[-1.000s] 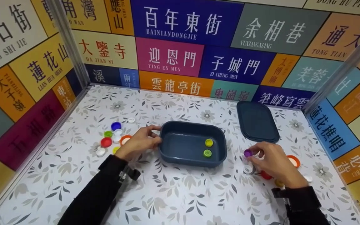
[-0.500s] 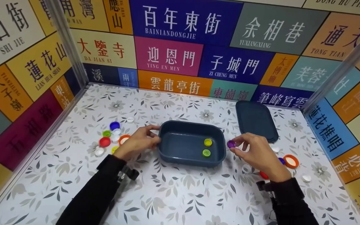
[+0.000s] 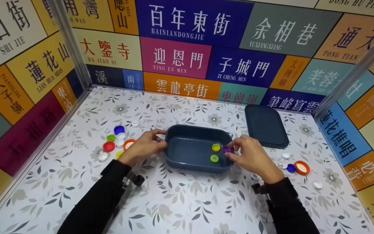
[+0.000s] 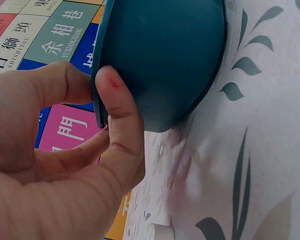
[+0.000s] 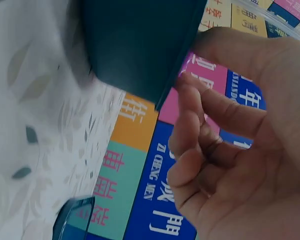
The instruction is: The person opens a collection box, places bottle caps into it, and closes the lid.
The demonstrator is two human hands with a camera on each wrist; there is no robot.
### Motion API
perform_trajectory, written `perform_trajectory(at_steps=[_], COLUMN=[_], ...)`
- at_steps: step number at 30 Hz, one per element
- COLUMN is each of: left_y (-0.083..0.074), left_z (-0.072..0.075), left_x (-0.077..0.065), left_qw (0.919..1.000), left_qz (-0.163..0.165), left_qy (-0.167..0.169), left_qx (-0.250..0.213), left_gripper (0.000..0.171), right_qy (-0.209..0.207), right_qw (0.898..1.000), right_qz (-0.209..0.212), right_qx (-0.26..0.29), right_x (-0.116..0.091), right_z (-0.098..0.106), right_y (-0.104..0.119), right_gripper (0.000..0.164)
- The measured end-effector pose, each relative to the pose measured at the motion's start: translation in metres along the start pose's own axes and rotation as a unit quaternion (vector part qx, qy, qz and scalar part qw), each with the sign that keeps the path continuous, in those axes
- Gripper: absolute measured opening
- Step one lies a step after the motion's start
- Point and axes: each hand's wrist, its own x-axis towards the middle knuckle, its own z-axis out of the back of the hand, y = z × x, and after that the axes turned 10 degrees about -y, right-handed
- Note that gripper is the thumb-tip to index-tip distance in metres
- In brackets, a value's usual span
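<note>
A dark blue-grey box [image 3: 187, 152] sits mid-table in the head view. My left hand [image 3: 145, 147] pinches its left rim; in the left wrist view the thumb lies along the outer wall. Over the right rim my right hand [image 3: 254, 158] holds a purple bottle cap [image 3: 228, 149] between thumb and fingers, partly hidden by them. A yellow bottle cap [image 3: 216, 148] and a green bottle cap [image 3: 214, 158] lie inside on the box floor, near the right end. The right wrist view shows only a sliver of purple behind the box wall [image 5: 135, 45].
Left of the box lie several loose caps, among them a blue one [image 3: 119, 130] and a red one [image 3: 108, 146]. More lie at right, including an orange-ringed cap [image 3: 301, 167]. The box's dark lid [image 3: 266, 126] rests at back right. Printed panels [image 3: 177, 58] wall the table.
My right hand has carried the purple bottle cap leftward from the right-hand caps to the box's right rim. The left hand keeps its grip on the box, which stays in place.
</note>
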Motion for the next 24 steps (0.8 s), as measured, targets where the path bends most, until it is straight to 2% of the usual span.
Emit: perform_trajectory(at_steps=[8, 17, 24], left_y=[-0.0007, -0.0014, 0.0001], left_z=[-0.0010, -0.0002, 0.0000], left_x=[0.0013, 0.0001, 0.0001], left_qw=[0.9999, 0.9997, 0.9999], left_qz=[0.013, 0.025, 0.016], left_qy=[0.002, -0.002, -0.001], left_qx=[0.005, 0.004, 0.000], left_gripper=[0.068, 0.068, 0.068], right_qy=[0.025, 0.030, 0.019], right_qw=[0.999, 0.999, 1.000], right_qz=[-0.030, -0.028, -0.018], right_qx=[-0.030, -0.032, -0.017], right_x=[0.0014, 0.0023, 0.0005], right_z=[-0.0099, -0.0094, -0.0068], right_y=[0.0038, 0.0047, 0.0045], right_gripper=[0.024, 0.029, 0.028])
